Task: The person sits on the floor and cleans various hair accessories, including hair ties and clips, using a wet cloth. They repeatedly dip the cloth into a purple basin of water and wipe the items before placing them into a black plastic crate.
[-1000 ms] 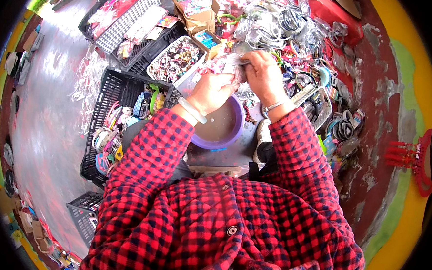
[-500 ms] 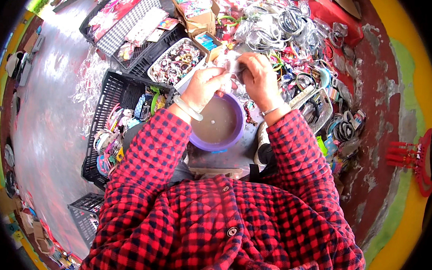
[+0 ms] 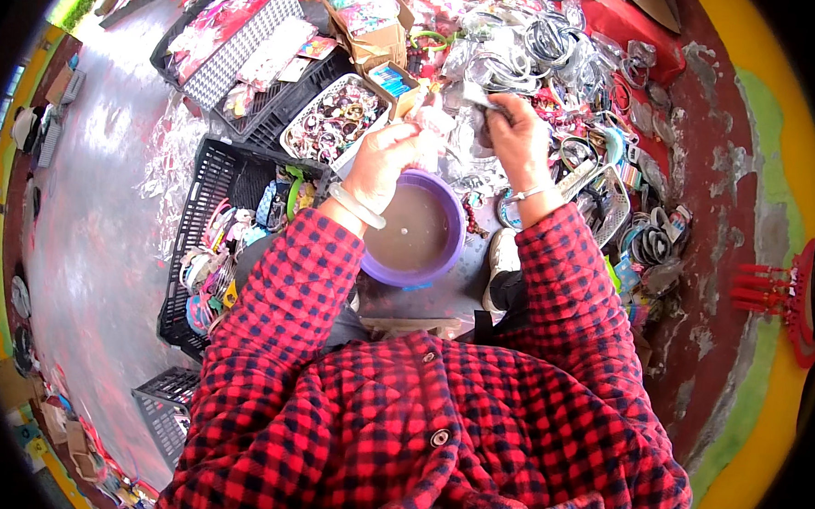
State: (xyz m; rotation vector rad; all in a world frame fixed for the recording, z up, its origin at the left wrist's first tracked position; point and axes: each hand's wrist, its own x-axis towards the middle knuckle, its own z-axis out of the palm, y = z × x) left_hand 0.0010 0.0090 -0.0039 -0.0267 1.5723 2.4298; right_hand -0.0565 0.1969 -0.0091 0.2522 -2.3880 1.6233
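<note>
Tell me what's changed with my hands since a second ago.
Your right hand has moved right, away from your left hand, widening the gap between them. Any letting go is too blurred to tell. The purple basin and black crate left of it stayed put.

Over the purple basin (image 3: pixel 411 280), a gap is left between left hand (image 3: pixel 382 166) and right hand (image 3: pixel 521 142). Low passage is blocked leftward by a black crate (image 3: pixel 173 288), ahead by a white tray (image 3: pixel 345 162) and heaped packets (image 3: pixel 552 45), rightward by a white basket (image 3: pixel 617 210).

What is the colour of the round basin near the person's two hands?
The basin is purple; it shows best in the head view.
</note>
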